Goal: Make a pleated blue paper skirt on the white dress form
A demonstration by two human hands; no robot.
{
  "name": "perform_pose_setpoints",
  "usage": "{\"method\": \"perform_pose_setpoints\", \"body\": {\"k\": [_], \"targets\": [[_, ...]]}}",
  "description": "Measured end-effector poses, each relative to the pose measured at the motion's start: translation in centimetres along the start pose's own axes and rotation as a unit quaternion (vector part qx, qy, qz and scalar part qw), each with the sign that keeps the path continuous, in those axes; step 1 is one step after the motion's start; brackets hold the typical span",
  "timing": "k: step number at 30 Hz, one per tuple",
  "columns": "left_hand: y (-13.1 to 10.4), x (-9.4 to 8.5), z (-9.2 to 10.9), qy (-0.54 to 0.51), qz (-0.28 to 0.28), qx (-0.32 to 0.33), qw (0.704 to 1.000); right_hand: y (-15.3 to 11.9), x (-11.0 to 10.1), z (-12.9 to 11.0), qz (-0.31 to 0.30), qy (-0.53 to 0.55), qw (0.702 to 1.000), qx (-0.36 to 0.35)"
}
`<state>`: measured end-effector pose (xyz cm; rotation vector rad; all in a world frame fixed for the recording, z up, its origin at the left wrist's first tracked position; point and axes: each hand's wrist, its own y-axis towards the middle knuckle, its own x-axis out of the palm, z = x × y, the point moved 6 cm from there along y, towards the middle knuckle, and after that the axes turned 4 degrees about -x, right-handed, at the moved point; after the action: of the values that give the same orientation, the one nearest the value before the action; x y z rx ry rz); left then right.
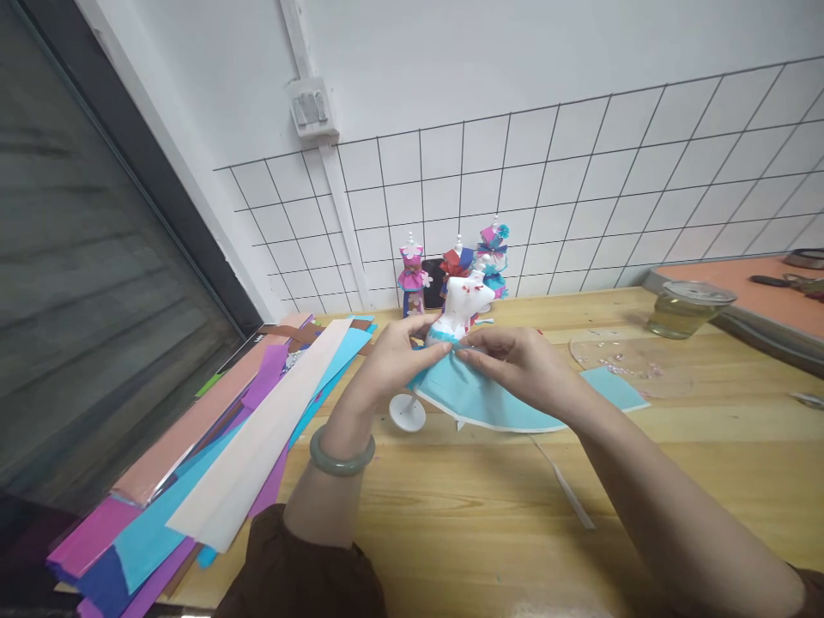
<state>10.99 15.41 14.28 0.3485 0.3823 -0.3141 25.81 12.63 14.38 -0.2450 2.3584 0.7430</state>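
Observation:
A small white mannequin torso point(464, 305) is tilted in front of me, its round white base point(408, 414) showing below on the left. Light blue paper point(493, 399) with a white lower edge hangs from its waist like a skirt and spreads to the right. My left hand point(402, 352) wraps the mannequin's waist and presses the paper's upper edge with its thumb. On the other side, my right hand point(524, 365) pinches the same edge near the waist. Small red marks show on the torso's chest.
Folded coloured crepe paper point(225, 463) is piled at the left. Several dressed mini mannequins point(411, 266) stand by the wall grid. A cup of yellowish liquid point(686, 311), a clear plate point(611, 356) with small bits and an orange-topped surface point(740, 296) are at right. A paper strip point(570, 493) lies in front.

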Motion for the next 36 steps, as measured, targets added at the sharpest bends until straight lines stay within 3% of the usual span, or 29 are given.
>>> {"method": "perform_pose_setpoints", "body": {"k": [17,25,36], "targets": [[0.14,0.28,-0.05,-0.012,0.007,0.001,1.0,0.33,-0.26,0.74,0.046,0.089,0.995,0.025],[0.26,0.48,-0.27,-0.055,-0.033,0.004,0.998,0.09,-0.46,0.75,0.056,0.087,0.994,0.044],[0.23,0.59,0.04,-0.13,-0.049,-0.014,0.99,0.11,-0.59,0.42,0.06,0.166,0.983,0.054]]}}
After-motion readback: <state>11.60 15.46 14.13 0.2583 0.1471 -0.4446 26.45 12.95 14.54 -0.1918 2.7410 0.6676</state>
